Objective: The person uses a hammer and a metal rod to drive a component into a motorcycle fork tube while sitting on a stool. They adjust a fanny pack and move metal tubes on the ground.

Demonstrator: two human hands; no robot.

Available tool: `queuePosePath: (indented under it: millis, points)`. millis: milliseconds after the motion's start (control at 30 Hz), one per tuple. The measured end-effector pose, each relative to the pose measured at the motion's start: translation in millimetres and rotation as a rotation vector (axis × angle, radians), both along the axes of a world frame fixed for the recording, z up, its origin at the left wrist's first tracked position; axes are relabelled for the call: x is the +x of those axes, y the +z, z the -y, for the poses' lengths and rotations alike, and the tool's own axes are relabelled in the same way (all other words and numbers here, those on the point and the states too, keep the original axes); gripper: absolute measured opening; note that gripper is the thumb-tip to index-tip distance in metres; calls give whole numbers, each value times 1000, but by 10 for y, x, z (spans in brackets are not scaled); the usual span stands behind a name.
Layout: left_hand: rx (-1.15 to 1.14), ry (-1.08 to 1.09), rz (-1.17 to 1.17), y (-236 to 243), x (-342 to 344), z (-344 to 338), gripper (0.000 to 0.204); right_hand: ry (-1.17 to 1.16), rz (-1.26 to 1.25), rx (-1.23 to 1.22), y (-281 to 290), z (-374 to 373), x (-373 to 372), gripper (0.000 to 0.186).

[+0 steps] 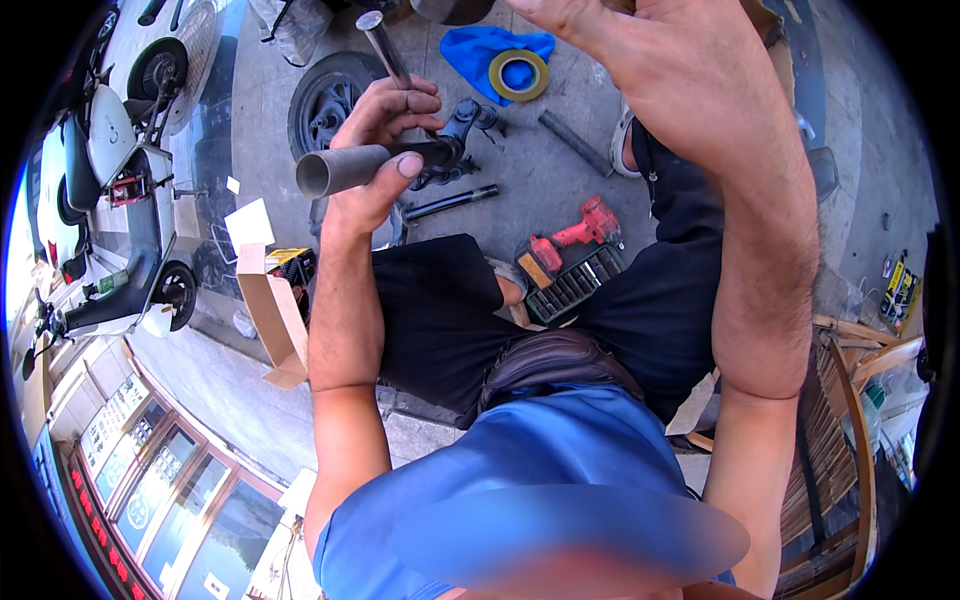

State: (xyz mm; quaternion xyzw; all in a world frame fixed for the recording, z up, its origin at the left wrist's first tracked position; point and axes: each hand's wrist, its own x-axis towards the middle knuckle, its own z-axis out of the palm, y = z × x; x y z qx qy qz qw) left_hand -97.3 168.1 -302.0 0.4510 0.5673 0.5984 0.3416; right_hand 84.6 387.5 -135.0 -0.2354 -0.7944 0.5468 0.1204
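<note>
My left hand (385,150) is closed round a grey metal tube (342,172), whose open end points left. A shiny metal rod (384,48) rises from behind the same fingers; whether it joins the tube is hidden. Just beyond them is a dark fork-like metal part (463,122), partly covered by the hand. My right hand (665,55) is raised close and large at the top, its fingers mostly cut off by the picture's edge, so its grip does not show. At that edge sits a dark rounded object (452,8), only partly visible.
A tyred wheel (318,105), tape roll (497,76) on blue plastic (460,45), dark tube (575,142) and black rod (452,202) lie ahead. Between my legs are a red power tool (590,224) and socket tray (575,285). A cardboard box (268,310) stands left, scooters (125,200) farther left.
</note>
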Motion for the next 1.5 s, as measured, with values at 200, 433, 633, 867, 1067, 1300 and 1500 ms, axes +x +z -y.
queuePosePath:
  millis: [200,433,633,867,1067,1300,1500]
  points:
    - [15,25,9,-31,11,-3,71,-104,-98,241,-69,264,-47,25]
    - [-11,6,38,-51,27,15,71,-66,-13,177,-74,149,-19,28]
    - [20,11,68,-66,80,7,65,5,-113,34,-20,91,-19,25]
    - [-51,76,16,0,100,-19,62,207,-327,21,284,90,-288,23]
    - [-38,84,-1,-68,94,76,62,306,44,499,329,190,-606,28]
    - [-55,109,-36,-56,108,44,56,220,-152,382,1010,296,-418,31]
    - [7,118,-47,-130,80,95,48,196,162,446,233,305,-451,34]
